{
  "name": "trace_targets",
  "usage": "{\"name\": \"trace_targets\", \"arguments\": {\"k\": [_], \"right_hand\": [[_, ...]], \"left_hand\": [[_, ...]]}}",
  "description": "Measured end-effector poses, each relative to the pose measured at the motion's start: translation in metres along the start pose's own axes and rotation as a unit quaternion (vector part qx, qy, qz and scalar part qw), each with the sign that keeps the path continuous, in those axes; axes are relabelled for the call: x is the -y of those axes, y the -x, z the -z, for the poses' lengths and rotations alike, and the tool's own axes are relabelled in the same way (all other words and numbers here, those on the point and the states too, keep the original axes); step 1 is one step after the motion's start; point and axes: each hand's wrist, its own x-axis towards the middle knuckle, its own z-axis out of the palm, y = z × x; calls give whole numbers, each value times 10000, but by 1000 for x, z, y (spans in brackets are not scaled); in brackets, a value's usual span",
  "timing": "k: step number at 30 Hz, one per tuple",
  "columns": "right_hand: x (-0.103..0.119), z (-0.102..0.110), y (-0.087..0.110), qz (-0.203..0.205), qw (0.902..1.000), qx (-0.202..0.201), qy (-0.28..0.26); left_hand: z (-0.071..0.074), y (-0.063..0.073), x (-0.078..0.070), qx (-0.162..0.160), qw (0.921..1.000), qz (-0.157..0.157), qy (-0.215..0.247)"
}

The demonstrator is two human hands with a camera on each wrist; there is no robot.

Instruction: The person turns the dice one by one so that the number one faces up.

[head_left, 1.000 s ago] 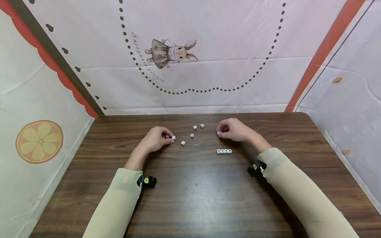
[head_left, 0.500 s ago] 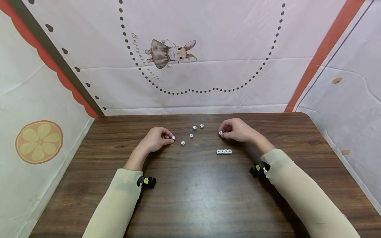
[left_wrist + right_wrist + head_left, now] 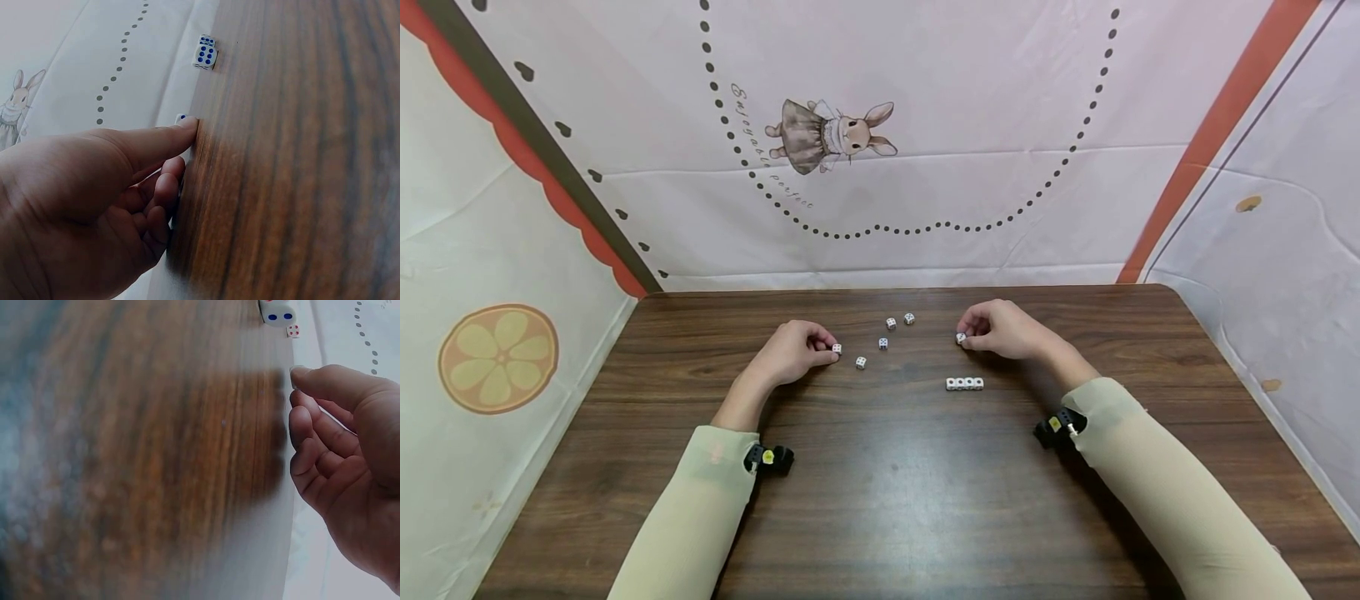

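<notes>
My left hand pinches a white die between thumb and fingers at the left of the scattered dice. In the left wrist view the thumb hides most of that die. Across the table, my right hand holds another white die at its fingertips, low over the wood. In the right wrist view the right hand covers its die almost wholly. Nearer to me than the right hand, several dice stand side by side in a straight row, each with a large single dot on top.
Between the hands lie several loose dice: one die near the left fingertips, a die farther in, and two toward the back, a die and a die. A patterned cloth hangs behind the brown table.
My right hand has shifted a little to the right and slightly toward me, its die moving along and turning in the fingers. The left hand and the other dice have stayed put.
</notes>
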Motion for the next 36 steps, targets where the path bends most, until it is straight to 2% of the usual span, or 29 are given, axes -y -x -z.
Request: {"name": "trace_targets", "arguments": {"k": [14, 27, 36], "right_hand": [[-1, 0, 0, 13, 9999, 120, 6], [16, -7, -5, -347, 9953, -79, 896], [18, -9, -7, -125, 9943, -140, 1047]], "left_hand": [[1, 1, -2, 15, 10000, 15, 12], [-1, 0, 0, 10, 10000, -13, -23], [-1, -2, 2, -54, 10000, -33, -20]]}}
